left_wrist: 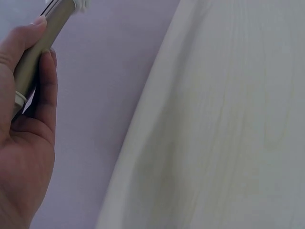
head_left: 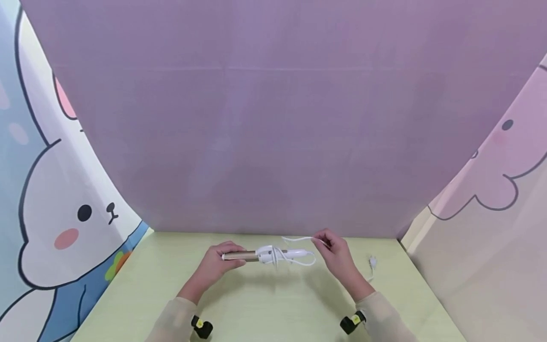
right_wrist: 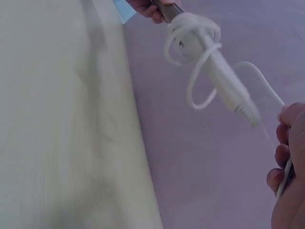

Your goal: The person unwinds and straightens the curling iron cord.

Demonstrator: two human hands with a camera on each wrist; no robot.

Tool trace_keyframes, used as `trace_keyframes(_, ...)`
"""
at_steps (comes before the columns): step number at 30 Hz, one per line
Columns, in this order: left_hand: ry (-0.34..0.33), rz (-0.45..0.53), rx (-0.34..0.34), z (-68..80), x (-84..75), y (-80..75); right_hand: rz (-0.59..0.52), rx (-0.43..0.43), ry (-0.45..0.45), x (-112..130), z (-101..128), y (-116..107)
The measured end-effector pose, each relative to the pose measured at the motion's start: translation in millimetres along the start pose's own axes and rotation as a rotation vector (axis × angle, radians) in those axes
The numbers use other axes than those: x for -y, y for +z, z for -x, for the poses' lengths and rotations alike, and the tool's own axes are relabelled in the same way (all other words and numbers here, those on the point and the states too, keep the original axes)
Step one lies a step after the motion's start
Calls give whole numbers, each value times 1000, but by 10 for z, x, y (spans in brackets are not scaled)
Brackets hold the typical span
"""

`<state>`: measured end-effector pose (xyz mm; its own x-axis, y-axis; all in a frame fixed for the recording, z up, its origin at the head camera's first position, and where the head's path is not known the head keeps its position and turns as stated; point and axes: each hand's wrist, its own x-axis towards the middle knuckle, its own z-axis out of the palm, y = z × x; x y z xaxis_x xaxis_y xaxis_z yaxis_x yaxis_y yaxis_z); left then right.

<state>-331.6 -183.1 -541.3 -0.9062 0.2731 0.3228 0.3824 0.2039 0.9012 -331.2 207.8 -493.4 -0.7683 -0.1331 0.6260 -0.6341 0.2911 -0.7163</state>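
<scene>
A curling iron with a gold-brown barrel and a white handle (head_left: 295, 253) is held level above the table. My left hand (head_left: 220, 260) grips it by the barrel, thumb on one side and fingers on the other, as the left wrist view shows on the barrel (left_wrist: 53, 29). White cord (right_wrist: 202, 71) is wound in loose loops around the handle. My right hand (head_left: 337, 254) pinches a length of that cord beyond the handle's end, and the cord runs down through its curled fingers (right_wrist: 282, 155). The white plug (head_left: 373, 261) hangs at the cord's end, right of my right wrist.
Below the hands is a pale yellow-green wood-grain table (head_left: 273, 313). A purple cloth backdrop (head_left: 273, 142) rises behind its far edge. Printed cartoon curtains flank it, with a rabbit (head_left: 64, 213) on the left. Black wrist cameras sit at both cuffs.
</scene>
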Motion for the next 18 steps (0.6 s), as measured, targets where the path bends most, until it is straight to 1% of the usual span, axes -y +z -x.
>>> trace_keyframes(2,-9,18,5,-1,-17,-3,-5,-18,28,-36,-2,3)
trace_keyframes(4,-16,24,5,-3,-36,-8,15,-24,57,-81,12,5)
trace_keyframes(8,-19,19,-9,-6,-82,-23,119,7,101,-202,76,9)
trace_keyframes(11,-4,22,-28,-9,-106,-40,203,56,101,-290,138,11)
trace_keyframes(13,-2,27,-44,-10,-114,-56,239,97,93,-330,180,13)
trace_keyframes(15,-8,32,-62,-13,-118,-71,258,146,82,-359,221,15)
trace_keyframes(18,-28,37,-100,-20,-115,-98,258,248,85,-383,276,14)
